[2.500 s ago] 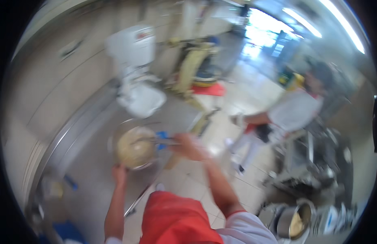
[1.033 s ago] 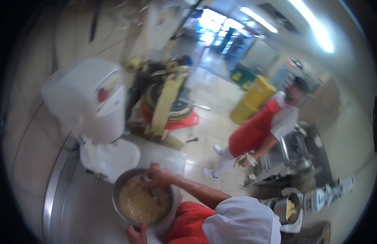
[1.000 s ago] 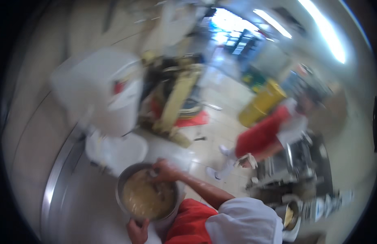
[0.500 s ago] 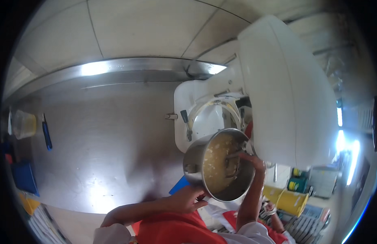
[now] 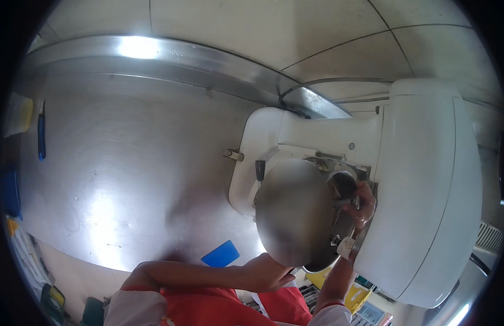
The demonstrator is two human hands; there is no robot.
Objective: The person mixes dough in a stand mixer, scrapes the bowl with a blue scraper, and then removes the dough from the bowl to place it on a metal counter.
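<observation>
A steel mixing bowl hangs tilted in front of the white stand mixer, its blurred outer wall toward me; its contents are hidden. My left hand has its fingers curled at the bowl's lower edge and supports it. My right hand is between the bowl's far rim and the mixer head, with its fingers closed round a grey metal beater. Only part of the beater shows, and I cannot tell whether it touches the mixer's shaft. A black-knobbed lever stands at the mixer's left side.
A blue scraper lies at the steel table's front edge. A blue-handled knife and a plastic tub are at the far left. A cable runs behind the mixer. A yellow container stands below at right.
The bowl has tipped so that its outside, not the pale lumpy liquid, faces me. My right hand has moved up toward the mixer head with the beater. The view has shifted as well.
</observation>
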